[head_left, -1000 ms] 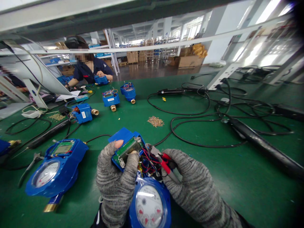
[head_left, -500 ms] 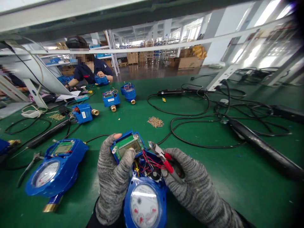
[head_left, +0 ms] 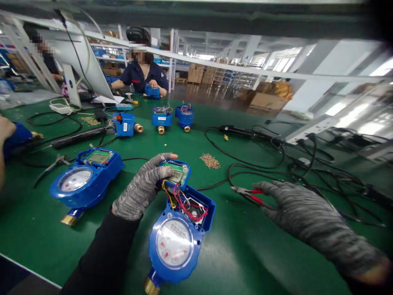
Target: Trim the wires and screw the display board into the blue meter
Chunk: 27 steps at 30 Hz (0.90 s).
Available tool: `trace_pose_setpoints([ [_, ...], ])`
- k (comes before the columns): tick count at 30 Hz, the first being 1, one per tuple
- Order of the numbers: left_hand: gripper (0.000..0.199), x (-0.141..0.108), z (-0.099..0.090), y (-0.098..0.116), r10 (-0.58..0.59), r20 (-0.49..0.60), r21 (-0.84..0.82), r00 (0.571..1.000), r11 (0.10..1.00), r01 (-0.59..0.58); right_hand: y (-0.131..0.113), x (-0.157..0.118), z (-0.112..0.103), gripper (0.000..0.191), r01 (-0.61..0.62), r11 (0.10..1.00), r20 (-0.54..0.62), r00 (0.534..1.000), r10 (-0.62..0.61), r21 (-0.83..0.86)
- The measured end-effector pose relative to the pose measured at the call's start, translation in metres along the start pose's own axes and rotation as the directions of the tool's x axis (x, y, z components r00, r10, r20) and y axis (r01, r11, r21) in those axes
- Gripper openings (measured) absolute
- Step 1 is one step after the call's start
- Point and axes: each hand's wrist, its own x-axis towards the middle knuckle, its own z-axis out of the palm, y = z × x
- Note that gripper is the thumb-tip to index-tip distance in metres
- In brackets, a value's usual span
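In a grey knitted fingerless glove, my left hand grips the blue-framed display module of a water meter, thumb over the screen. Yellow, red and other wires run from the module into the meter's uncovered blue box. The meter lies face up on the green table, its brass fitting toward me. Off to the right, my gloved right hand has its fingers around the red handles of a pair of cutting pliers, low over the table, jaws pointing left; whether they touch it I cannot tell.
Another blue meter lies left, beside grey pliers. Several meters, including one, stand farther back. Small brass screws lie in a pile. Black cables loop at right. A co-worker sits opposite; another person's hand shows at left.
My right hand has moved away from the meter to the right with the cutting pliers. My left hand still holds the display module. A person's hand has appeared at the left edge.
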Motion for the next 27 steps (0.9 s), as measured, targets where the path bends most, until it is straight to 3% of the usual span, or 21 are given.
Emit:
trace_pose_setpoints([
  [3,0.051,0.012,-0.004,0.009,-0.073,0.153,0.124,0.985,0.991,0.054,0.010,0.021,-0.031,0.046,0.101,0.989,-0.175,0.977,-0.119,-0.108],
  [6,0.042,0.029,-0.004,0.017,-0.155,0.270,0.271,0.950,0.959,0.079,-0.008,0.054,-0.078,0.047,0.270,0.936,-0.274,0.904,-0.328,-0.228],
  [9,0.036,0.043,-0.003,0.022,-0.244,0.345,0.369,0.906,0.923,0.108,-0.036,0.086,-0.112,0.045,0.539,0.798,-0.224,0.771,-0.596,-0.268],
  [14,0.036,0.051,-0.002,0.021,-0.319,0.400,0.380,0.859,0.911,0.161,-0.068,0.115,-0.130,0.047,0.714,0.594,-0.139,0.590,-0.795,-0.371],
  [16,0.036,0.052,-0.002,0.020,-0.317,0.421,0.383,0.850,0.911,0.150,-0.076,0.120,-0.131,0.048,0.732,0.574,-0.140,0.567,-0.812,-0.367],
  [23,0.034,0.051,0.004,0.025,-0.266,0.448,0.443,0.854,0.895,0.047,-0.089,0.126,-0.130,0.062,0.734,0.553,-0.068,0.577,-0.814,-0.394],
  [27,0.039,0.051,0.005,0.026,-0.278,0.461,0.464,0.843,0.885,0.038,-0.090,0.127,-0.128,0.062,0.746,0.526,-0.066,0.550,-0.832,-0.409],
])
